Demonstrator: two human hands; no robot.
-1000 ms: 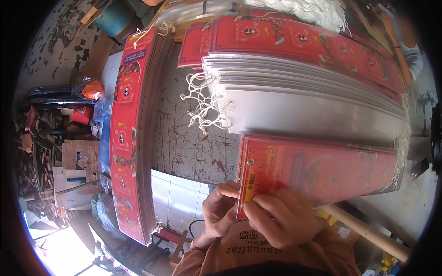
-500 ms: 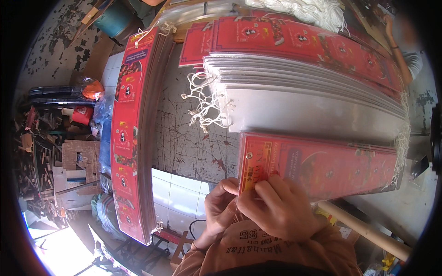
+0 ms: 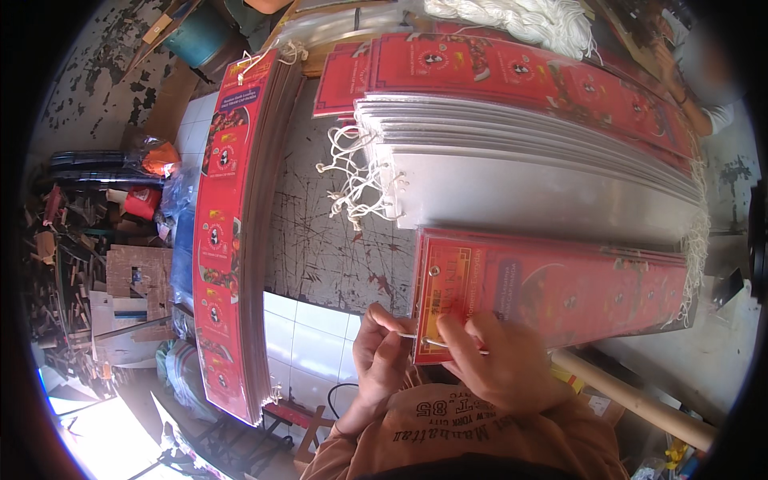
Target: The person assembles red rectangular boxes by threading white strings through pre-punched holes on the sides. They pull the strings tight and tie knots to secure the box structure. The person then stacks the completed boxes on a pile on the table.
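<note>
A red printed sign strip (image 3: 512, 280) in clear covering lies on a small stack close in front of me, with a metal eyelet near its upper left corner. A thin white cord (image 3: 433, 342) crosses its lower left corner. My left hand (image 3: 379, 352) pinches the cord's left end just off the strip's short edge. Over the strip, my right hand (image 3: 498, 360) has its fingers closed around the cord's other part, and a short tip pokes out beside them. The cord's exact path through the corner is too small to make out.
Behind lies a fanned stack of strips with pale backs (image 3: 512, 188) and knotted cords (image 3: 360, 188). A tall stack of red strips (image 3: 220, 240) stands at the left. White cord hanks (image 3: 528, 24) lie at the back. Another person's arm (image 3: 684, 96) shows far right. A cardboard tube (image 3: 640, 400) lies lower right.
My hands have drawn slightly apart, the right one moving rightward and down. The white cord now shows stretched between them across the strip's corner.
</note>
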